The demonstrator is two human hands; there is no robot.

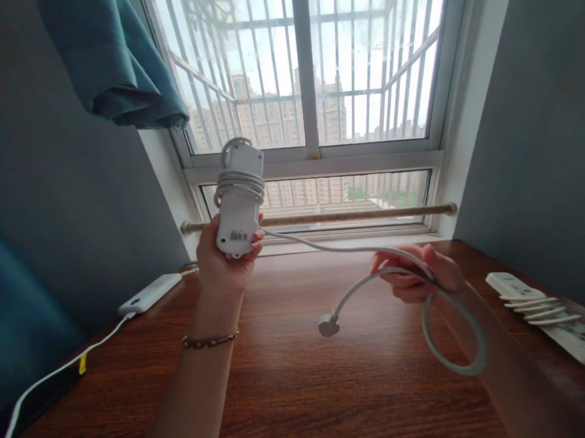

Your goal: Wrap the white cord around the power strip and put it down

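My left hand (227,258) grips the lower end of a white power strip (240,198) and holds it upright above the wooden table (311,380). Its white cable (457,337) is wound a few turns around the strip's upper half. The rest of the cable runs right to my right hand (419,271), whose fingers are closed around it. From there the cable hangs in a loop, and the plug (328,325) dangles just above the table between my hands.
A second white power strip (541,310) wrapped in its cable lies at the table's right edge. A white power bank (149,294) with a cord lies at the left edge by the wall. Behind are a barred window and a teal curtain (109,46).
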